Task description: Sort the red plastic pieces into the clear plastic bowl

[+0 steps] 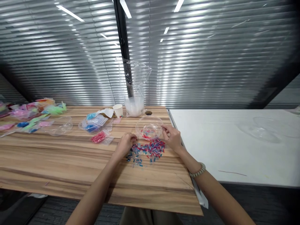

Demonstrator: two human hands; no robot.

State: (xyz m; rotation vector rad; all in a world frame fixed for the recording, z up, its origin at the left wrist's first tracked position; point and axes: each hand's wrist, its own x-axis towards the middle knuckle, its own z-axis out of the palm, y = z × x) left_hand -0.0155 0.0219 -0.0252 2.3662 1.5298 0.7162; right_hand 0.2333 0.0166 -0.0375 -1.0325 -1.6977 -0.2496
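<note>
A clear round plastic bowl [150, 118] is tipped toward me behind the pile, with a few red pieces inside. My right hand [172, 136] pinches its right rim between thumb and fingers. Small red, blue and clear tube-like pieces, perhaps capsules [156, 148], lie heaped and scattered on the wooden table in front of the bowl. At the pile's left edge, close to the bowl's left side, my left hand [126, 143] has its fingertips pressed together. What they hold, if anything, is too small to make out.
Left of the hands lie a packet of pink-red pieces [98, 137], a clear tub with blue packets [92, 123] and several colourful bags [53, 108]. A paper cup [118, 110] and an upright plastic bag [134, 106] stand behind. A white table [222, 150] adjoins on the right.
</note>
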